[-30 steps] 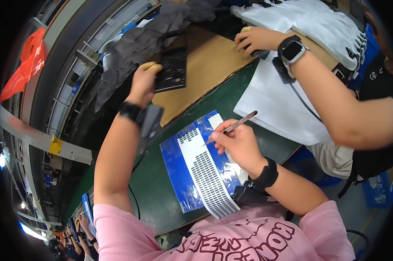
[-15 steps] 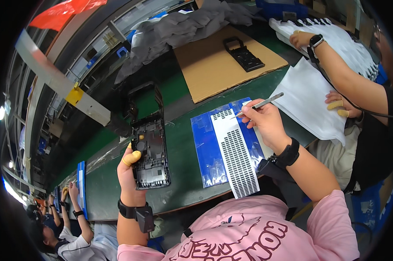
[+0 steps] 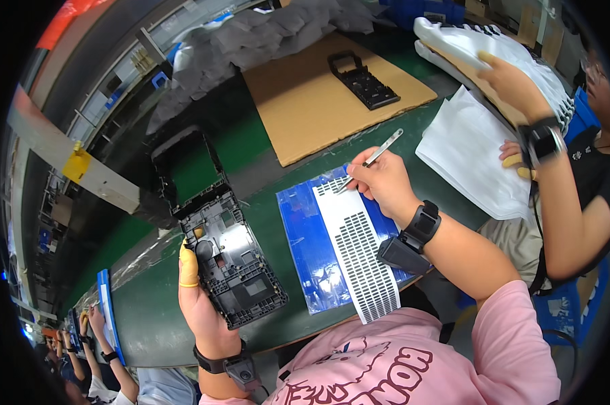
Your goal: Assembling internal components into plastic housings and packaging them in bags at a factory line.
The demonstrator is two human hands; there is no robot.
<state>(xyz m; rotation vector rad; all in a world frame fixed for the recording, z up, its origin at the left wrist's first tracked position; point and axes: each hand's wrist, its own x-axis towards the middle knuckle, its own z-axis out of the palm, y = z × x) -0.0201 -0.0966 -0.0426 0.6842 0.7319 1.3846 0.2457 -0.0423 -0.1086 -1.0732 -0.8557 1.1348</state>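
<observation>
Here, left hand [image 3: 200,304] gripping black frame [image 3: 234,266], right hand [image 3: 383,182] pinching tweezers [image 3: 376,156]

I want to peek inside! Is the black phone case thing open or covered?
Open: the black frame in the left hand shows its bare insides, no cover on.

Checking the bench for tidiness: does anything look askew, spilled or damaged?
Nothing stands out. The left hand holds a black frame, the right hand holds tweezers over a white sticker strip on a blue sheet.
</observation>
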